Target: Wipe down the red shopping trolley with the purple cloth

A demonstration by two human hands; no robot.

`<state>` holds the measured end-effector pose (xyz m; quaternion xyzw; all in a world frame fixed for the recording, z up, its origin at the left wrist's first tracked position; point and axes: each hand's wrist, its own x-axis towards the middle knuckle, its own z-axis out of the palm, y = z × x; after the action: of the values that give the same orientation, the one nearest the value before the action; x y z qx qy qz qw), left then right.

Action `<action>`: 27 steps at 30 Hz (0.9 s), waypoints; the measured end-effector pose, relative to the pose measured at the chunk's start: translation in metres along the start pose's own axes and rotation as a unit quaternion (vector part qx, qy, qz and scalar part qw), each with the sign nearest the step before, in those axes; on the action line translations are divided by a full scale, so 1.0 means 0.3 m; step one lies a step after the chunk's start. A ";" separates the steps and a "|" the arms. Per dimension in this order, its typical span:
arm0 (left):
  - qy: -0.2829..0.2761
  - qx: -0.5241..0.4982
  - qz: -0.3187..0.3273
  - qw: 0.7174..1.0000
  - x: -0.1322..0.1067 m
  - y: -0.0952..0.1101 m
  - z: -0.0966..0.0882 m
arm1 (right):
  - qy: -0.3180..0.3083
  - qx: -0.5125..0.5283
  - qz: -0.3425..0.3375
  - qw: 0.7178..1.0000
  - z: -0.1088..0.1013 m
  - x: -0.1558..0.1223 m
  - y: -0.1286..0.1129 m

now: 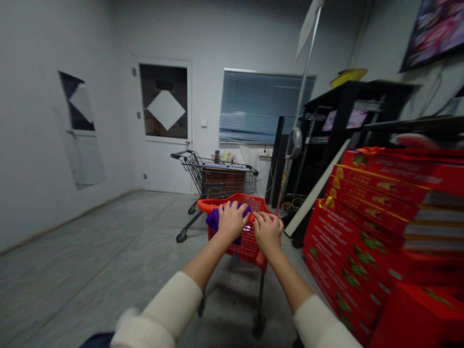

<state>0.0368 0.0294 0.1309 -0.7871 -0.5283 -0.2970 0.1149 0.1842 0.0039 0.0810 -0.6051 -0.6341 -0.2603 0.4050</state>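
My left hand [232, 221] is over a crumpled purple cloth [213, 220], which sticks out on both sides of the hand. The cloth lies at the near left of a red plastic mesh basket [248, 246] on a wheeled stand. My right hand [267, 233] sits just to the right, fingers curled down over the basket's upper edge, with nothing visible in it. Most of the basket's inside is hidden by my hands and the cloth. Cream sleeves cover both forearms.
A wire shopping cart [217, 181] stands ahead, in front of a white door [165, 164]. Stacked red cartons [355, 232] rise close on the right, with black shelving [344, 121] behind them. A grey floor [90, 251] stretches to the left.
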 end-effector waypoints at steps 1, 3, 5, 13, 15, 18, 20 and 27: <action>-0.014 -0.005 0.022 1.000 0.010 -0.016 -0.008 | -0.002 -0.003 -0.003 1.000 -0.003 -0.001 0.003; -0.042 -0.006 0.027 0.999 0.039 -0.072 -0.026 | -0.002 -0.004 -0.007 1.000 -0.005 -0.003 0.007; -0.061 0.002 -0.015 0.998 0.068 -0.137 -0.042 | 0.002 0.000 -0.008 1.000 -0.002 -0.004 0.006; -0.059 0.035 -0.085 0.994 0.061 -0.069 -0.037 | 0.015 0.006 0.004 1.000 0.017 -0.007 -0.017; -0.048 0.031 -0.039 0.998 0.046 -0.007 -0.028 | 0.013 0.002 0.001 1.000 0.014 -0.008 -0.013; -0.046 0.013 0.034 0.998 0.038 0.029 -0.023 | 0.005 -0.006 -0.014 1.000 0.003 -0.010 0.008; -0.050 -0.002 0.059 0.997 0.042 0.005 -0.027 | 0.000 -0.011 -0.027 1.000 -0.008 -0.012 0.026; -0.056 0.002 -0.024 0.998 0.083 -0.148 -0.041 | -0.009 -0.038 -0.020 0.999 -0.021 -0.016 0.016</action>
<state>-0.0009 0.0607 0.1496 -0.7891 -0.5533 -0.2546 0.0795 0.1899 -0.0032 0.0796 -0.6099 -0.6392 -0.2867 0.3704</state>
